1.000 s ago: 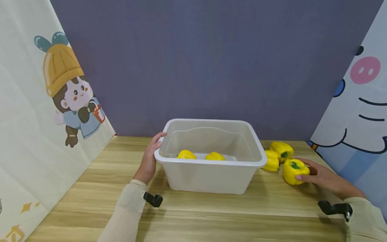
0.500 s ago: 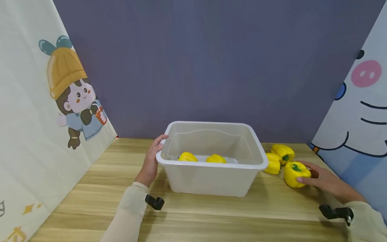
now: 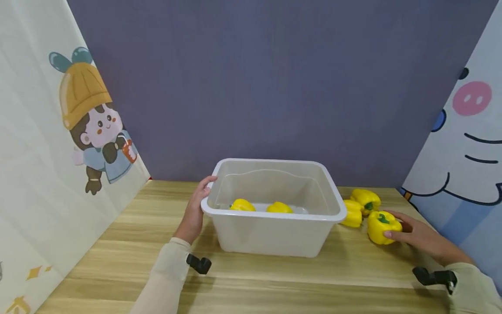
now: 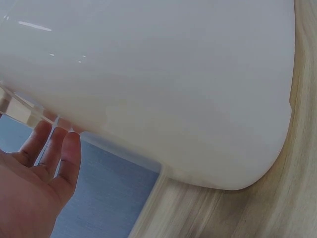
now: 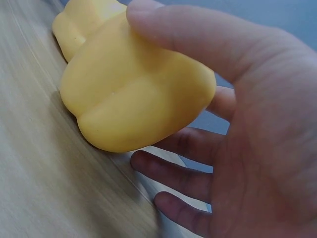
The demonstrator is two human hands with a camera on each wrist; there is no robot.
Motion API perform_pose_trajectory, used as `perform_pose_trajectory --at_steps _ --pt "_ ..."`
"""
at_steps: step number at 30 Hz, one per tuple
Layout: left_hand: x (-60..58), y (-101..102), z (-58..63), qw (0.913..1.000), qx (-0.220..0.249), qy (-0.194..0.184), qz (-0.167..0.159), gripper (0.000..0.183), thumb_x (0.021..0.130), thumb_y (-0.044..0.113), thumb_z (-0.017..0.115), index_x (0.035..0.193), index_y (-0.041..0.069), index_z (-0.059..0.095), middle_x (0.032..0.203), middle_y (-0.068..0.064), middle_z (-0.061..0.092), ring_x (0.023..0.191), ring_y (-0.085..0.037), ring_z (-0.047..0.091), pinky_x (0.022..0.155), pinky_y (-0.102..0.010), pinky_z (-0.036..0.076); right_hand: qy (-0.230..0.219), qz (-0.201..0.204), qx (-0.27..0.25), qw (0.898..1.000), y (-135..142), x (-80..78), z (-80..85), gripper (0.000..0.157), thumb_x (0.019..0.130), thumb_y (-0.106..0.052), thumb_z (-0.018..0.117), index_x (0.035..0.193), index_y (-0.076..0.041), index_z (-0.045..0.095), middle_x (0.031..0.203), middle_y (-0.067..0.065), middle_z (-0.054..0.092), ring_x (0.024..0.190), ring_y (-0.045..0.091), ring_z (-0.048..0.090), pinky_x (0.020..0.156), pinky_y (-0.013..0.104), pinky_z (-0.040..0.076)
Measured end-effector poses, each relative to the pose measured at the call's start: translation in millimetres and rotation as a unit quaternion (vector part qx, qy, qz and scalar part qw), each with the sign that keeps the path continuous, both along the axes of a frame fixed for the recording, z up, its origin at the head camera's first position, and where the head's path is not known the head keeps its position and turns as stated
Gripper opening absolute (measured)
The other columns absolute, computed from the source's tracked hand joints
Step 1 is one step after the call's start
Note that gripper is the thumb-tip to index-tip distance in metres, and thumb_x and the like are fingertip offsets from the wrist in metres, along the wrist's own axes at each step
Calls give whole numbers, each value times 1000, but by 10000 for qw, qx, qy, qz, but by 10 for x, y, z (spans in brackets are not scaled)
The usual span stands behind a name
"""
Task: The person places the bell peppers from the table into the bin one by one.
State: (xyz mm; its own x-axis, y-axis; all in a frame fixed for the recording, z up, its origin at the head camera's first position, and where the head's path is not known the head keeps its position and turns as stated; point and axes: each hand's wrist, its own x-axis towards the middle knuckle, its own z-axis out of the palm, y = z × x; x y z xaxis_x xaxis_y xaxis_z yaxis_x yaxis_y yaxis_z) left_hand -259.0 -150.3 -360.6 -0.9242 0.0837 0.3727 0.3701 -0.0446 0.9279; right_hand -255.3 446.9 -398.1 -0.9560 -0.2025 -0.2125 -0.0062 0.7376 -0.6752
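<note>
A pale grey plastic tub [image 3: 270, 235] stands on the wooden table, with two yellow bell peppers [image 3: 279, 207] showing inside above its front rim. My left hand [image 3: 193, 213] grips the tub's left rim; in the left wrist view several fingers [image 4: 71, 151] lie against the outside under the rim. To the tub's right, my right hand [image 3: 419, 235] holds a yellow bell pepper [image 3: 381, 229] with a green stem, thumb on the near side. That pepper still appears to rest on the table. In the right wrist view the lower fingers [image 5: 173, 176] extend beneath the pepper [image 5: 133, 94].
Two more yellow bell peppers, one behind [image 3: 365, 199] and one beside the tub [image 3: 352, 213], lie close to the held one. A dark grey-blue panel [image 3: 251, 87] borders the table at the back. Printed cloths hang at the left [image 3: 31, 152] and right [image 3: 474, 174].
The head view has shifted slightly. Both hands, the tub and the peppers keep their places, with the left hand on the rim and the right on the pepper throughout.
</note>
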Motion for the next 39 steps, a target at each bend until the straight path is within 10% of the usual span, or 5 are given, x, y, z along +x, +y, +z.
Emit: perform_pose_trajectory --at_steps 15,28,39 --pt "18 4 -32 9999 -5 -147 -30 49 102 27 34 147 8 41 140 -21 44 120 -42 44 95 -39 43 36 -13 -28 10000 29 33 -78 84 101 -44 55 157 4 14 148 37 34 127 48 45 90 58 45" --pt "10 -9 12 10000 78 -25 12 48 103 27 35 146 6 42 136 -26 45 105 -17 54 91 -36 45 210 -21 -183 9996 -28 34 -44 82 101 -43 57 157 1 17 147 34 37 128 47 45 91 55 46" --pt "-4 -7 17 9999 67 -124 22 48 103 28 35 146 8 42 138 -18 45 114 -30 49 92 -36 43 243 -90 -95 9996 -43 13 -40 86 100 -45 57 157 3 15 149 37 33 129 50 42 92 59 44"
